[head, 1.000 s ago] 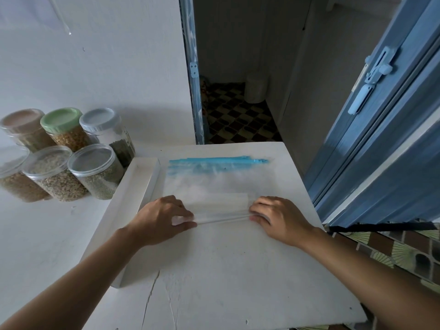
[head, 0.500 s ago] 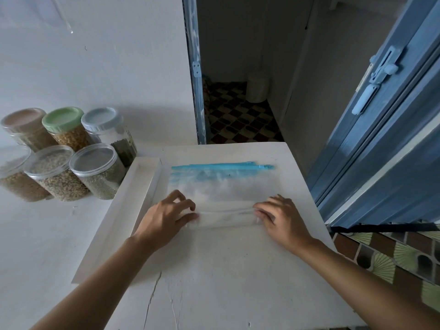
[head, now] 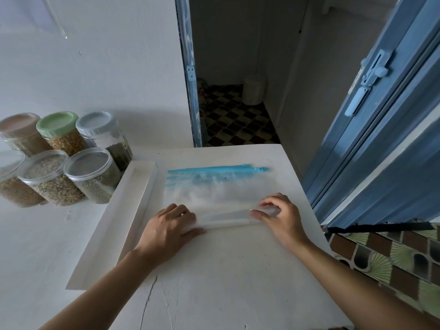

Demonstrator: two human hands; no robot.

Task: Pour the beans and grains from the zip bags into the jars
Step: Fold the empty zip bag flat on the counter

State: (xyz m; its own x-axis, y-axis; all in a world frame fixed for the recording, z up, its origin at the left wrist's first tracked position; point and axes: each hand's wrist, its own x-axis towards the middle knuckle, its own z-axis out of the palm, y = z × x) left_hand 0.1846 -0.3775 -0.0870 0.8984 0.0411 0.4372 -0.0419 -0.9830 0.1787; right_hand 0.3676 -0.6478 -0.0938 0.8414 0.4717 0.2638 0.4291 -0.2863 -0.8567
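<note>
An empty clear zip bag (head: pixel 214 190) with a blue zipper strip (head: pixel 217 169) lies flat on the white table (head: pixel 226 270). Its near edge is folded over into a narrow band (head: pixel 226 217). My left hand (head: pixel 170 226) holds the band's left end between fingers and thumb. My right hand (head: pixel 279 216) pinches the right end, lifted slightly off the table. Several lidded jars (head: pixel 88 177) filled with beans and grains stand together at the left.
A white raised ledge (head: pixel 114 222) runs between the jars and the bag. The table's right edge borders a blue door (head: pixel 381 151) and a patterned tile floor (head: pixel 392 258). An open doorway (head: pixel 238 103) lies behind the table.
Both hands have turned the bag's near edge over further toward the zipper. The right hand has lifted its end of the fold.
</note>
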